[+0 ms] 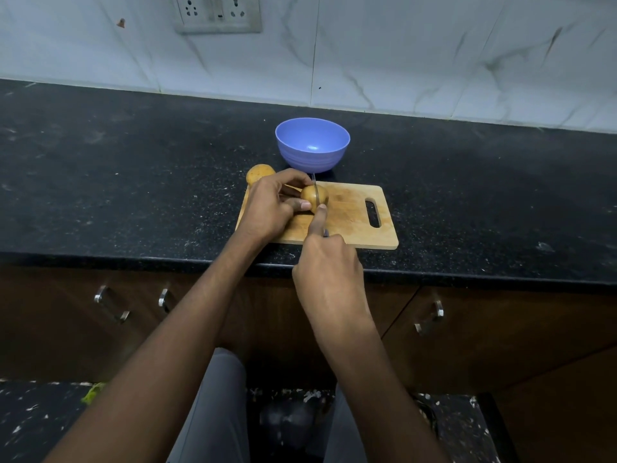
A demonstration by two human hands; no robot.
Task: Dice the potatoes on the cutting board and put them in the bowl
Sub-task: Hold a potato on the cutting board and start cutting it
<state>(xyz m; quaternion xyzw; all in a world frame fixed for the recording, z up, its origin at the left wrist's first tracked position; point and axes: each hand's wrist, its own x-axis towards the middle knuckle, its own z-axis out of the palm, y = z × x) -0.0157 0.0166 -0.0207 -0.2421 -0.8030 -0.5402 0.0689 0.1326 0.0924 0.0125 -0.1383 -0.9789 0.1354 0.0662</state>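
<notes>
Knife (316, 190) points away toward bowl (312, 144), crossing potato (314, 195).

My arms are bare from the wrists up to the frame's edge, with no sleeves, watch or rings showing on my left hand (267, 208) or my right hand (329, 272). Below them I wear plain grey trousers (213, 406), smooth and unpatterned.

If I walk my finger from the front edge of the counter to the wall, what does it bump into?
Cutting board → potato being cut, steadied by the left hand, under the knife held by the right hand → blue bowl → wall socket.
</notes>
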